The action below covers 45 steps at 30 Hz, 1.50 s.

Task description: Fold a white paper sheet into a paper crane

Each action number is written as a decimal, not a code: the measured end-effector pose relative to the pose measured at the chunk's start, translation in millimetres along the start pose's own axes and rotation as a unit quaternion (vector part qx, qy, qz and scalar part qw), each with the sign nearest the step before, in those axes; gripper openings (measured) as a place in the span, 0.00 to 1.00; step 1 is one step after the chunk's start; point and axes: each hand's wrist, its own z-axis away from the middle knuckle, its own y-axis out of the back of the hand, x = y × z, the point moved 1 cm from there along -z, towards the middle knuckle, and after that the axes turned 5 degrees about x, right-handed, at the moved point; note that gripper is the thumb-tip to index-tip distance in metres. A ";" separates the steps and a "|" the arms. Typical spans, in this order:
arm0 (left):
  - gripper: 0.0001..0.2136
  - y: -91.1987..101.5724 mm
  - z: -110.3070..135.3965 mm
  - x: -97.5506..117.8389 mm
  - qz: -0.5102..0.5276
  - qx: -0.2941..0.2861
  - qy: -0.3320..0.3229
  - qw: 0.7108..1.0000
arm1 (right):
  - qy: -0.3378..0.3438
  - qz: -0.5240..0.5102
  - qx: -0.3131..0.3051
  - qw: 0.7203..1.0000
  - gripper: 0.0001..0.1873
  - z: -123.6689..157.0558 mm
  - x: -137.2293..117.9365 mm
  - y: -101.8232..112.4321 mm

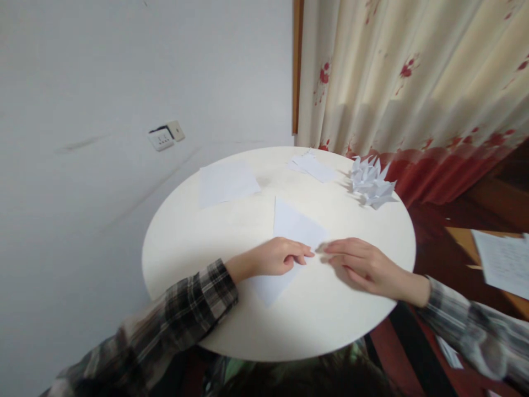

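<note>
A flat white paper sheet (229, 184) lies near the far-left edge of the round white bench (177, 237), apparently out of the hands' way. Mid-bench, the left hand (283, 256), fingers loosely curled, rests on a white creased-looking paper piece (295, 220), seemingly to steady it, though any pinch is unclear; small white paper pieces (312, 166) lie by the far edge. The right hand's (363, 263) fingers, nearly straight with nothing visibly gripped, sit at the paper's right corner, contact unclear, while pointed folded white paper figures (372, 183) cluster at the far-right edge, probably kept safe from pressing.
</note>
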 end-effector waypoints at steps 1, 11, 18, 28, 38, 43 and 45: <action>0.19 1.6 0.2 -0.6 0.018 -0.004 0.006 1.000 | 0.012 0.007 -0.008 1.000 0.18 -3.8 1.5 -3.6; 0.10 7.0 21.2 -4.0 -0.144 0.076 0.004 0.987 | 0.033 0.070 -0.076 0.994 0.18 -14.7 1.8 -19.8; 0.15 7.5 29.1 -22.1 -0.189 0.056 0.009 0.980 | 0.061 0.027 -0.125 0.990 0.18 -33.1 3.8 -20.6; 0.16 10.9 24.1 -41.3 -0.214 0.029 -0.027 0.976 | 0.096 -0.020 -0.153 0.983 0.19 -61.5 18.1 -30.7; 0.18 10.5 29.8 -36.4 -0.249 -0.025 -0.001 0.968 | 0.131 0.011 -0.151 0.980 0.18 -57.9 19.1 -25.3; 0.19 12.0 29.7 -36.8 -0.244 -0.029 0.004 0.969 | 0.132 0.008 -0.157 0.979 0.17 -56.7 18.3 -20.7; 0.19 12.3 29.6 -37.2 -0.241 -0.031 0.005 0.970 | 0.124 0.007 -0.161 0.979 0.17 -54.8 17.8 -17.5</action>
